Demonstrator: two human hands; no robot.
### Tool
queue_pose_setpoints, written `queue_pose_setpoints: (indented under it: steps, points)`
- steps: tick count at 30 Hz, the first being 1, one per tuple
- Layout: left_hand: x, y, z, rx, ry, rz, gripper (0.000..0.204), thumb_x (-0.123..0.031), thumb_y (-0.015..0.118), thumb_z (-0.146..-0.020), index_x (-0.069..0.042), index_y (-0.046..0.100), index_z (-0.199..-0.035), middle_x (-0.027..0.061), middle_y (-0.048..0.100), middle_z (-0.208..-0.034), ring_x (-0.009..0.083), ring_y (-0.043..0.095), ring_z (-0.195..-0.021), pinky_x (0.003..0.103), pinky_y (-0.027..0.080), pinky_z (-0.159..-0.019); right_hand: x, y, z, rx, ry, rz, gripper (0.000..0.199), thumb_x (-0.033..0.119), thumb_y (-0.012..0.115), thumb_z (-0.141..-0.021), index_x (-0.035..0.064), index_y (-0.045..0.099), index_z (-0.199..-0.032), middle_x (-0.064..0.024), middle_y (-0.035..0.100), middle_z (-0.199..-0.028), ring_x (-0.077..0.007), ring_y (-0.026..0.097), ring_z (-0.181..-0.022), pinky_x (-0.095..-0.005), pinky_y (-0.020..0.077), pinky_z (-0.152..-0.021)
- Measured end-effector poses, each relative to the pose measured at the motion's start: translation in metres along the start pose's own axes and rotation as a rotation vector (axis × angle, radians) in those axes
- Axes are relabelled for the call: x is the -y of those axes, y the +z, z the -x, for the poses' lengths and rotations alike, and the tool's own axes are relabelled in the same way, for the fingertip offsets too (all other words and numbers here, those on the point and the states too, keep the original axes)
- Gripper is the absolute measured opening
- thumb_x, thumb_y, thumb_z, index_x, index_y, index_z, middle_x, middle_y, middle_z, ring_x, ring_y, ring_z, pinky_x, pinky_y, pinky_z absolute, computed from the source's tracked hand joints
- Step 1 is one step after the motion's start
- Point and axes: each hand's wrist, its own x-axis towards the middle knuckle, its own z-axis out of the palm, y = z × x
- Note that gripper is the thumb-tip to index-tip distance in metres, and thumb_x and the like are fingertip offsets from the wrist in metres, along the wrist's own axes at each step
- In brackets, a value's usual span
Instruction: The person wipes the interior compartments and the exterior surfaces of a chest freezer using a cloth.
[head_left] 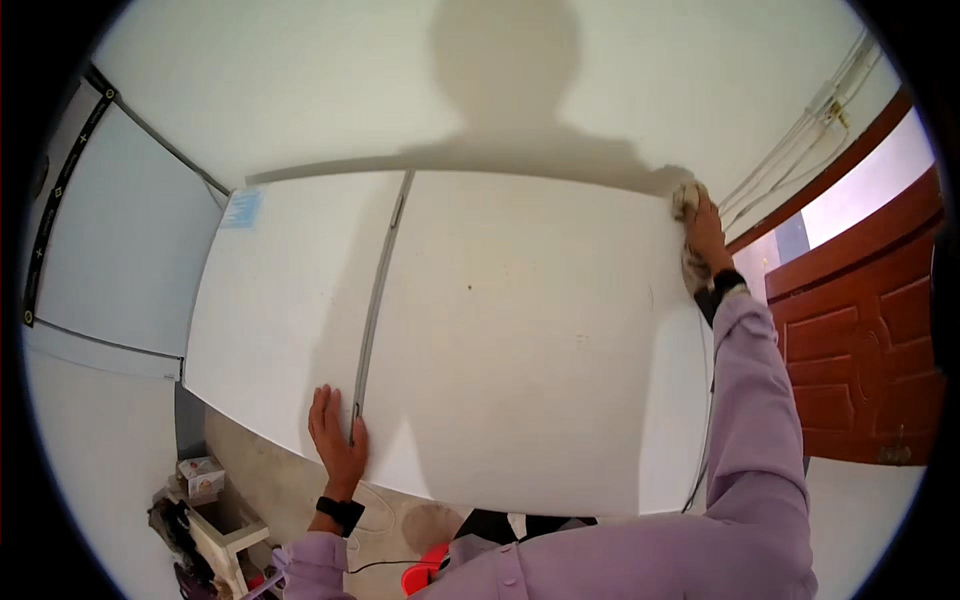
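Note:
In front of me lies a wide white top (530, 340), split by a grey seam (378, 300) that runs from back to front; it looks like a chest freezer's lid. My left hand (338, 437) rests on it near the front edge, beside the seam, fingers out and holding nothing. At the far right corner my right hand (708, 232) is closed on a greyish, crumpled cloth (692, 262), which hangs down over the side. A few small dark marks (470, 287) dot the white surface.
A blue-and-white sticker (241, 209) is at the top's back left corner. Left of it stands a pale panel (125, 230) with a black edge strip. A brown door (860, 330) is at right. Below left are a small box (203, 477) and a stool-like frame (238, 540). A wall (330, 80) rises behind.

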Motion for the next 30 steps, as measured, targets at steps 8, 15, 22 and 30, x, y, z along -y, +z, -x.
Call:
queue_pose_setpoints:
  steps: [8,15,22,30]
  points:
    - [0.008,0.007,-0.001,-0.019,0.002,0.068,0.048,-0.011,0.057,-0.084,0.0,0.046,-0.13,0.0184,0.041,-0.138,0.0337,0.035,-0.13,0.044,0.026,-0.106,-0.008,-0.01,0.006,0.002,0.011,-0.042,0.055,0.019,0.054,-0.086,-0.0002,0.036,-0.135,-0.0316,0.053,-0.115,-0.0449,0.051,-0.106,-0.0458,0.0421,-0.091]
    - [0.009,0.012,0.001,-0.073,0.041,0.023,0.046,-0.013,0.056,-0.085,0.0,0.047,-0.128,0.0179,0.042,-0.136,0.0332,0.035,-0.129,0.044,0.026,-0.107,0.03,-0.063,0.125,0.091,0.041,-0.087,0.061,0.016,0.051,-0.085,-0.0003,0.027,-0.139,-0.0284,0.039,-0.133,-0.0428,0.039,-0.122,-0.0432,0.0337,-0.103]
    - [0.018,0.011,0.003,-0.117,0.079,0.068,0.045,-0.014,0.057,-0.085,0.001,0.048,-0.126,0.0175,0.041,-0.136,0.0332,0.034,-0.13,0.044,0.026,-0.106,0.1,-0.128,0.262,0.055,0.122,-0.085,0.059,0.011,0.049,-0.084,-0.0004,0.029,-0.139,-0.0267,0.04,-0.132,-0.0419,0.037,-0.123,-0.0425,0.031,-0.104]
    - [0.019,0.02,0.002,-0.154,0.107,0.056,0.046,-0.017,0.058,-0.084,0.002,0.048,-0.125,0.0188,0.042,-0.136,0.0341,0.034,-0.129,0.044,0.025,-0.106,0.141,-0.184,0.399,0.033,0.209,-0.079,0.058,0.007,0.048,-0.083,-0.0015,0.03,-0.138,-0.0256,0.04,-0.13,-0.041,0.04,-0.119,-0.0432,0.031,-0.103]
